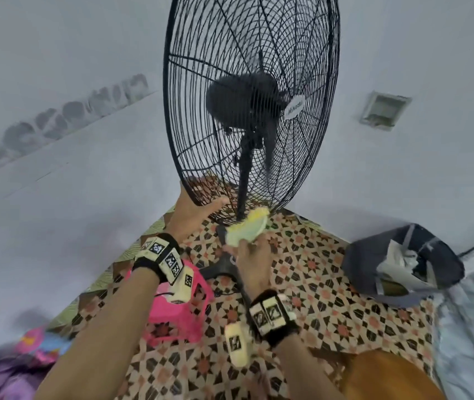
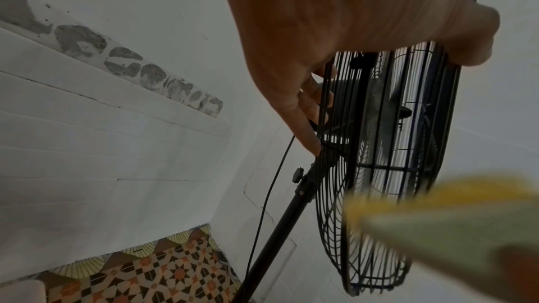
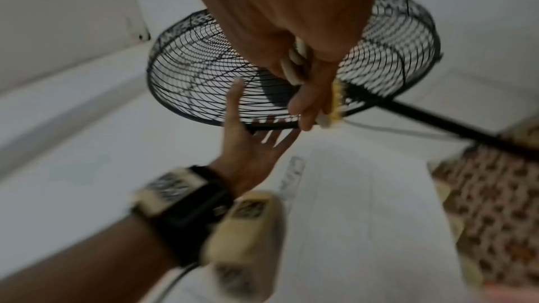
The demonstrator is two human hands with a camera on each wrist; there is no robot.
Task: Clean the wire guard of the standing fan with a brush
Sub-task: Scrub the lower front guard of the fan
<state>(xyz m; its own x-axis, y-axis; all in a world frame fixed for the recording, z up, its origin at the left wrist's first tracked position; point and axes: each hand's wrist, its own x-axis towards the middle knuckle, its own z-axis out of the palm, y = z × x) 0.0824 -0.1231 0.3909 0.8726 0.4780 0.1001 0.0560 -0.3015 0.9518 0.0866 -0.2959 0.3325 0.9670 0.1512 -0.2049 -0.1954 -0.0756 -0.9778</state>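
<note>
My left hand [image 1: 194, 210] is gripping the guard [image 1: 251, 105] rim (thumb hooked over), my right hand [image 1: 251, 256] clutching the brush [image 1: 248, 228] beneath it.

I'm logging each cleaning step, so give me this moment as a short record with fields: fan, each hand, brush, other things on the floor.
fan: black standing fan, wire guard upright near the white wall
left hand: left hand holds the guard's lower rim, thumb and fingers on either side
right hand: right hand grips the brush
brush: yellow-green brush at the guard's bottom edge, by the pole
floor: pink stool, dark bin
</note>
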